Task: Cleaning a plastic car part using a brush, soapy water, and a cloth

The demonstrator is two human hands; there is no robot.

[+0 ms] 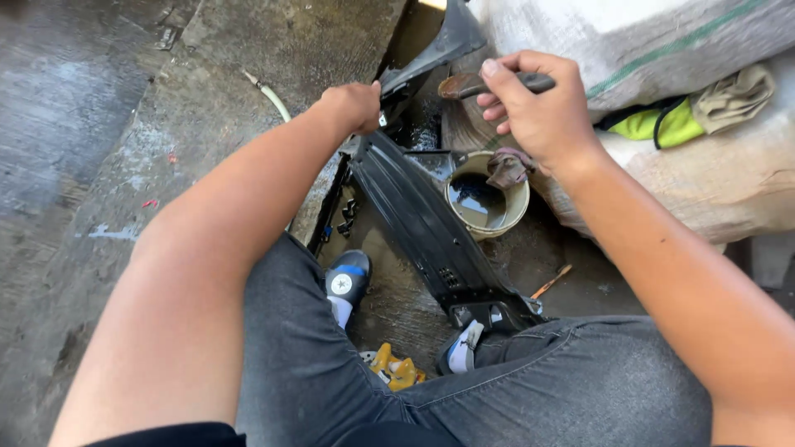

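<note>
My left hand [358, 105] grips the upper part of a long black plastic panel [426, 223] that slants from my lap up toward the top of the view. My right hand [538, 103] is closed around a brush [470, 84] with a dark handle, held just right of the panel's upper end. Below the right hand stands a small round bucket [515, 217] holding dark liquid, with a rag [508, 167] draped over its rim.
Large white woven sacks [662, 50] fill the right side, with a yellow-green cloth [658, 126] tucked between them. Wet concrete floor [99, 165] lies to the left, crossed by a pale hose [273, 98]. A yellow object [395, 369] lies between my feet.
</note>
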